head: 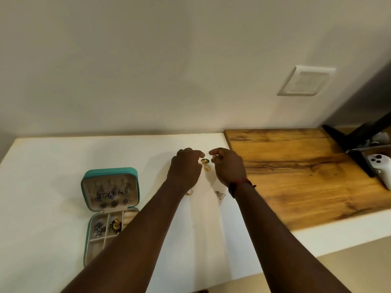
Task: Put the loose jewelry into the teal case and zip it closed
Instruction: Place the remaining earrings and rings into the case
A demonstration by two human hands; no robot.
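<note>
The teal case [110,172] lies open on the white table at the left, with blue-stone jewelry pinned in its lid and several pieces in its beige compartments. On the table between my hands lie a gold ornament with green [204,160] and a gold ring [207,168]. My left hand [187,168] hovers just left of them with fingers loosely curled, holding nothing. Just to their right, my right hand [227,166] has its fingers loosely bent and empty. A gold ring [189,192] peeks out beside my left wrist. A triangular wire earring [220,195] lies near my right wrist.
A wooden board [296,170] covers the table's right part. A black stand [357,144] and a white game controller [380,168] sit at the far right. The wall rises directly behind the white table [63,155].
</note>
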